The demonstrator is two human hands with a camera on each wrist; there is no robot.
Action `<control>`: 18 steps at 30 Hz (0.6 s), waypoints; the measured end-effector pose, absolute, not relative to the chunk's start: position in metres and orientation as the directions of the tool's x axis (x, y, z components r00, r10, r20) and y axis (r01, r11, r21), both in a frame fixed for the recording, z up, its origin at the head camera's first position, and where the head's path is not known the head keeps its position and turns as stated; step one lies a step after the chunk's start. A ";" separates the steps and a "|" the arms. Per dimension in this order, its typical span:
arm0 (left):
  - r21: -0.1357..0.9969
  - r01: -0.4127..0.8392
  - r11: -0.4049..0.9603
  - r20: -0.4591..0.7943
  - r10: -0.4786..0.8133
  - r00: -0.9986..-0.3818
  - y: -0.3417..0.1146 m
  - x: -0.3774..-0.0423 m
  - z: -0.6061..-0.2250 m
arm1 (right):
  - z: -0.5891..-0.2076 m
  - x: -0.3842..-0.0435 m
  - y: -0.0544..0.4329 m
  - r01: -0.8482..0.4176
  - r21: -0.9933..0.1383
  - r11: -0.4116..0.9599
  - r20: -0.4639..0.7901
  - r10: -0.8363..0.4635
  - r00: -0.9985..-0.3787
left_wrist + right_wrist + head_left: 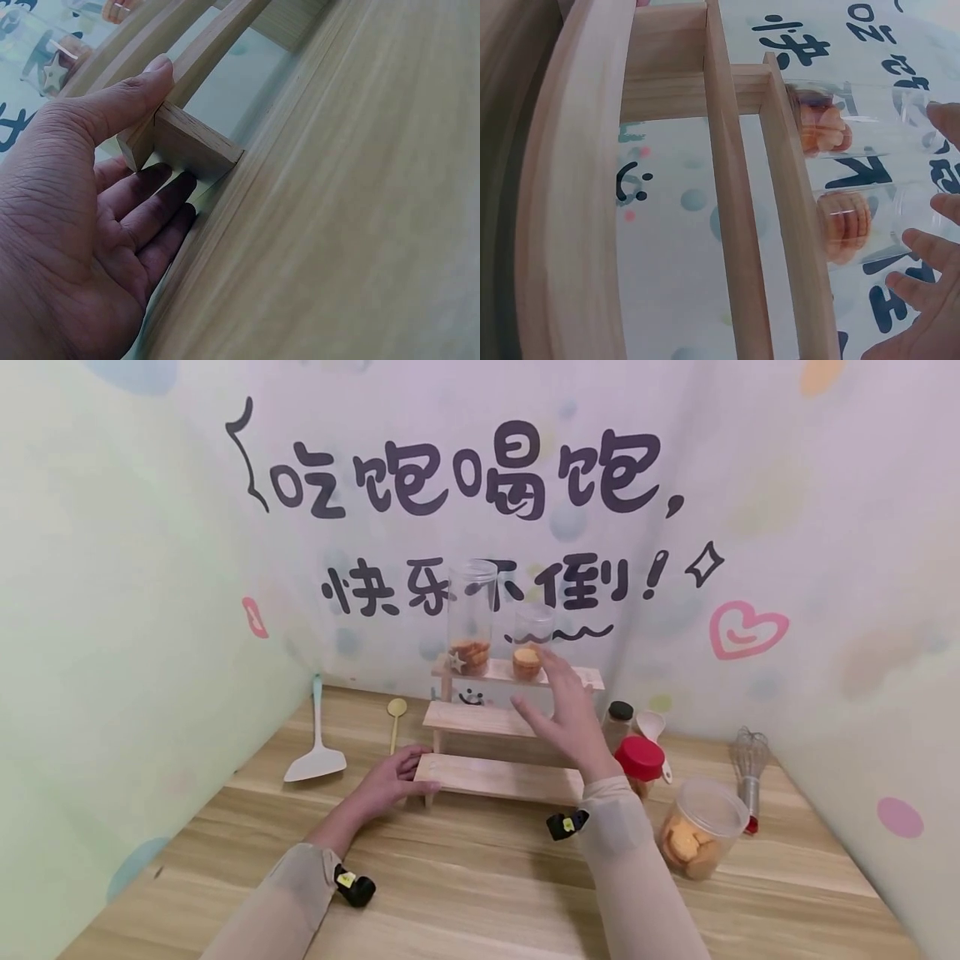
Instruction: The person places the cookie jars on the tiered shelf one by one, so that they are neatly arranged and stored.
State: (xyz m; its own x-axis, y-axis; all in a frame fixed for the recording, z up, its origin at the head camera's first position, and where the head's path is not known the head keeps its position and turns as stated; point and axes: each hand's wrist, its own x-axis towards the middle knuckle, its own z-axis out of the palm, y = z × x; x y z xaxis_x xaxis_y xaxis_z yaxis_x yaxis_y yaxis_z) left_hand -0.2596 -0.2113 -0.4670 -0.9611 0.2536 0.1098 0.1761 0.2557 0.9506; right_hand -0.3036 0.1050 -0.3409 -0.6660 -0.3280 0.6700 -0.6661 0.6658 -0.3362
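Observation:
A three-step wooden display rack [495,777] stands on the table. My left hand [384,787] grips the left end of its lowest step, thumb [135,97] on top and fingers below, beside the end leg. On the top step are a tall clear jar [471,610] with orange-brown cookies and a star ornament, and a shorter clear jar [527,664] with stacked cookies. My right hand [572,720] is raised just right of the shorter jar, its fingers spread and holding nothing. In the right wrist view, its fingertips [922,244] come close to that jar's upper part.
Right of the rack stand a dark-lidded jar [619,718], a red-lidded jar [640,760], a white spoon [651,725], a wide clear cookie jar [703,831] and a whisk [750,768]. To the left lie a white spatula [317,762] and a yellow spoon [397,710]. A printed cloth hangs behind.

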 end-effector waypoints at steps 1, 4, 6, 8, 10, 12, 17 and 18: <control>0.950 0.179 0.255 0.112 0.255 -0.960 -0.211 -0.259 -0.467 | -0.339 -0.301 0.106 -0.673 -0.328 0.663 0.669 -0.340 -0.661; 0.949 0.187 0.255 0.120 0.259 -0.959 -0.211 -0.259 -0.467 | -0.335 -0.295 0.111 -0.686 -0.305 0.661 0.663 -0.370 -0.651; 0.950 0.188 0.251 0.121 0.259 -0.958 -0.212 -0.258 -0.466 | -0.333 -0.289 0.116 -0.690 -0.303 0.657 0.653 -0.384 -0.653; 0.950 0.191 0.248 0.125 0.259 -0.958 -0.212 -0.258 -0.465 | -0.332 -0.284 0.122 -0.682 -0.310 0.663 0.635 -0.390 -0.667; 0.953 0.185 0.240 0.123 0.253 -0.960 -0.212 -0.258 -0.464 | -0.330 -0.278 0.130 -0.674 -0.329 0.661 0.612 -0.394 -0.686; 0.953 0.189 0.236 0.128 0.252 -0.959 -0.212 -0.258 -0.464 | -0.330 -0.272 0.137 -0.663 -0.349 0.663 0.588 -0.396 -0.705; 0.947 0.199 0.251 0.133 0.256 -0.957 -0.212 -0.259 -0.467 | -0.332 -0.263 0.157 -0.657 -0.319 0.683 0.553 -0.429 -0.714; 0.945 0.198 0.260 0.130 0.257 -0.958 -0.212 -0.259 -0.467 | -0.334 -0.262 0.162 -0.659 -0.299 0.690 0.553 -0.437 -0.709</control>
